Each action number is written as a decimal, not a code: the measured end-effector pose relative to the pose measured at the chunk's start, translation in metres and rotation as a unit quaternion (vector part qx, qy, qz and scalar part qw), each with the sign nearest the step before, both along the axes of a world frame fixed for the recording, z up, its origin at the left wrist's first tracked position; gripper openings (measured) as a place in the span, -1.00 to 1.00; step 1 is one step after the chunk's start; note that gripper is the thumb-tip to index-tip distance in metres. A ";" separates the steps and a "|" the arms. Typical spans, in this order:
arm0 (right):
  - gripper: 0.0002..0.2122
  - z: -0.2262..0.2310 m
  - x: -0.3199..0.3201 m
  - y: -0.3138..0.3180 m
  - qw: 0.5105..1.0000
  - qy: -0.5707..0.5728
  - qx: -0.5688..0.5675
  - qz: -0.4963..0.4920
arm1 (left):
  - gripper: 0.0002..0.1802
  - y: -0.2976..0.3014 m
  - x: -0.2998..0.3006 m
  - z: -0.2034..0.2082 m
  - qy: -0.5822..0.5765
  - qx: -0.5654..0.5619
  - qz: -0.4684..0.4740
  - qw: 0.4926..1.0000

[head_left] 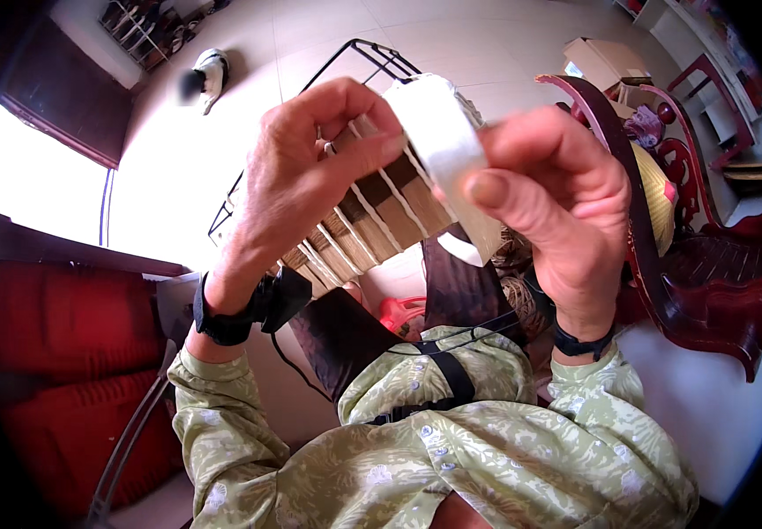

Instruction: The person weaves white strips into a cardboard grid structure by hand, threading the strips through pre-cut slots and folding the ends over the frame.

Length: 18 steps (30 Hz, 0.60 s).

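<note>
Up in front of me, my right hand [557, 194] grips a wide white band [441, 123] between thumb and fingers. It curves like part of a tape roll, and a pale beige section shows below the thumb. My left hand [310, 159] is beside it on the left, its thumb and forefinger pinched together near the band's edge. Whether anything thin lies in that pinch cannot be made out. Beneath both hands, over my lap, rests a black wire frame [362, 51] with white cords [387, 181] strung across brown slats or strips. My hands hide part of it.
A dark red carved wooden chair [654, 238] stands close on the right, with a cardboard box [606, 63] beyond. Red cushions [63, 317] are at left. A red object [401, 316] lies between my legs. Far off, a small person [212, 75] is on the tiled floor near a shoe rack [134, 31].
</note>
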State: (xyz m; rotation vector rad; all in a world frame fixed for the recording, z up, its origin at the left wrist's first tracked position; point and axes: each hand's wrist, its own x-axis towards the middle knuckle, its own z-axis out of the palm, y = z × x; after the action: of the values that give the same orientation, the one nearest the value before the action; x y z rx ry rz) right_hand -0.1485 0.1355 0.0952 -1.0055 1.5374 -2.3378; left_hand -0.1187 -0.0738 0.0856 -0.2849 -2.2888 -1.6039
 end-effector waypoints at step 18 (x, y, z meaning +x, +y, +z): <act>-0.88 0.000 -0.026 -0.008 0.983 0.063 0.130 -0.117 | -0.70 0.035 0.000 -0.015 -0.042 0.157 -0.008 0.987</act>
State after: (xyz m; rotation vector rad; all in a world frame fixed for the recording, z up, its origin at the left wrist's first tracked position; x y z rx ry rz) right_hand -0.1745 0.1277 0.0952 -0.9719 2.0468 -2.1695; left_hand -0.1189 -0.0392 0.0708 -0.1621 -2.0526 -1.9839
